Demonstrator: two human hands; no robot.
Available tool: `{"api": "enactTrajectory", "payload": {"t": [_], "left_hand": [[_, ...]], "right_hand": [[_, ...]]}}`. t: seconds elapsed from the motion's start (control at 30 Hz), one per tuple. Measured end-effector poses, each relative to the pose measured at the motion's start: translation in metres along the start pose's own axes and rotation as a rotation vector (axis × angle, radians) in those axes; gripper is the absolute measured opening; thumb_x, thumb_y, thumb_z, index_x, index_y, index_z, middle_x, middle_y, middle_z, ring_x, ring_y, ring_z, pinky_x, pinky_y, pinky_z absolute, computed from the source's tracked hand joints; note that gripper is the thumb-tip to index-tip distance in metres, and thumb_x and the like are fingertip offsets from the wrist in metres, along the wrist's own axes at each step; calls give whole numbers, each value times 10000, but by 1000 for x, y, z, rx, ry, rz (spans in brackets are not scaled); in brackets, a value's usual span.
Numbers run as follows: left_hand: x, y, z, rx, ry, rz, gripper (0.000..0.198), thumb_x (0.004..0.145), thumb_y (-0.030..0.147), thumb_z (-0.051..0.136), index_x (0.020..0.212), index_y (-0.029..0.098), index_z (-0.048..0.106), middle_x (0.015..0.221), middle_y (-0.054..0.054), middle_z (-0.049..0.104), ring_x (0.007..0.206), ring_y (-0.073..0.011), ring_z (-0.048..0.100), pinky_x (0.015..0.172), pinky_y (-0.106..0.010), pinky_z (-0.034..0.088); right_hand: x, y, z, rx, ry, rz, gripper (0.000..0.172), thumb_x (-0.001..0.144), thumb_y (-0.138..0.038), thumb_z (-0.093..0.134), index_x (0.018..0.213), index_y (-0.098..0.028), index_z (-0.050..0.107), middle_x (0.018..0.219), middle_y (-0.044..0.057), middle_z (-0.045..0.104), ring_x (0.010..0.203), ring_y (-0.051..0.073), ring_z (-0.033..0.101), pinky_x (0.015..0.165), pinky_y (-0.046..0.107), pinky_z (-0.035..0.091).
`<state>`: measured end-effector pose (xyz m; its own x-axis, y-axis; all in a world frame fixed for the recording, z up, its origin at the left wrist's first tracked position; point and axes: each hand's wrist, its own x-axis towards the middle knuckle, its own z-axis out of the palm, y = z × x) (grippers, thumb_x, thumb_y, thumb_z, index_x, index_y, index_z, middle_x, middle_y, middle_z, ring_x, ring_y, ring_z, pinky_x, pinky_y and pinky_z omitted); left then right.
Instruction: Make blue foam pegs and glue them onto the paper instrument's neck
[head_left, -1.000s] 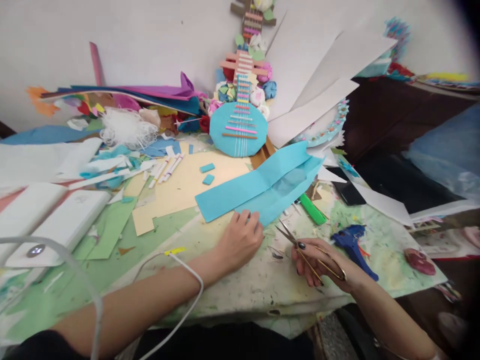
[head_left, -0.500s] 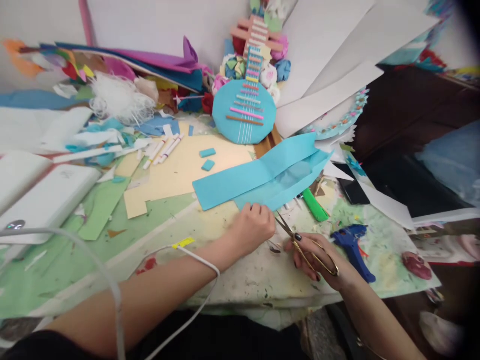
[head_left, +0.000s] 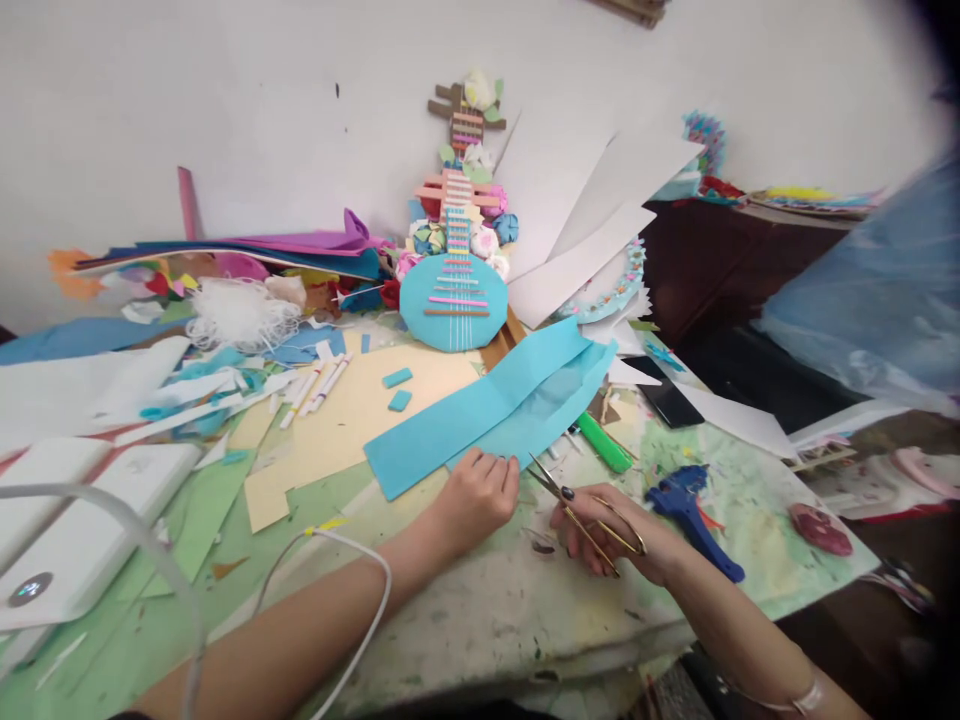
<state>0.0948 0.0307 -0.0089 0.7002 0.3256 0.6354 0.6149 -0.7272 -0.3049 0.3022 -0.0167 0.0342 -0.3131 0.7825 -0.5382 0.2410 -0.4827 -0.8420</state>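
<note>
Hands work at the near edge of a cluttered counter (head_left: 480, 610). The left hand (head_left: 480, 490) pinches the near edge of a long blue paper strip (head_left: 487, 410). The right hand (head_left: 600, 525) grips scissors (head_left: 581, 505), blades parted just beside that edge. The cut looks lined up but not begun, and a clean one needs the strip held taut. Beyond, a paper guitar (head_left: 450, 300) leans on the wall.

Bright even daylight, soft faint shadows under the hands, white wall (head_left: 225, 90) slightly washed out, wide-angle bending at the edges, dark vignette top right corner, motion blur on blue plastic (head_left: 870, 290) at right, centre reasonably sharp
</note>
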Motion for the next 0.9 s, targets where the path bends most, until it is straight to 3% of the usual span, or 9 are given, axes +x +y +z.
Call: {"api": "enactTrajectory", "payload": {"t": [0.13,0.3,0.53,0.7,0.9], "left_hand": [[-4,1,-6,-12,3,-2,146,854,58,453,885,59,595,701,-97,618,713,-209,593,628,-338,411],[-8,2,-8,-10,-8,0,143,859,63,439,838,87,578,637,-64,575,624,-186,548,589,-330,379],[-5,3,-14,35,23,-20,131,827,60,484,886,36,599,710,-92,611,629,-193,554,568,-335,365],[-3,19,-18,63,-38,-26,193,846,86,465,959,9,601,756,-126,634,639,-192,556,553,-331,365],[-1,39,-22,34,44,-33,179,849,122,481,933,18,602,726,-123,632,634,-182,549,522,-307,352]], "right_hand": [[9,-9,0,-40,-23,48,550,721,-646,567,793,-104,631,547,22,597,346,81,486,322,170,283],[19,-14,2,-52,-27,51,558,710,-663,573,752,-110,627,479,-9,535,330,73,451,324,174,293],[26,-10,3,-21,-26,0,502,745,-629,571,739,-129,610,460,-38,477,332,67,423,331,175,294],[25,-5,2,-9,-33,-37,458,766,-584,579,721,-129,594,479,-34,473,339,65,405,327,182,272],[21,0,3,49,-42,-50,414,794,-524,587,627,-164,470,495,-42,459,347,63,407,334,191,248]]}}
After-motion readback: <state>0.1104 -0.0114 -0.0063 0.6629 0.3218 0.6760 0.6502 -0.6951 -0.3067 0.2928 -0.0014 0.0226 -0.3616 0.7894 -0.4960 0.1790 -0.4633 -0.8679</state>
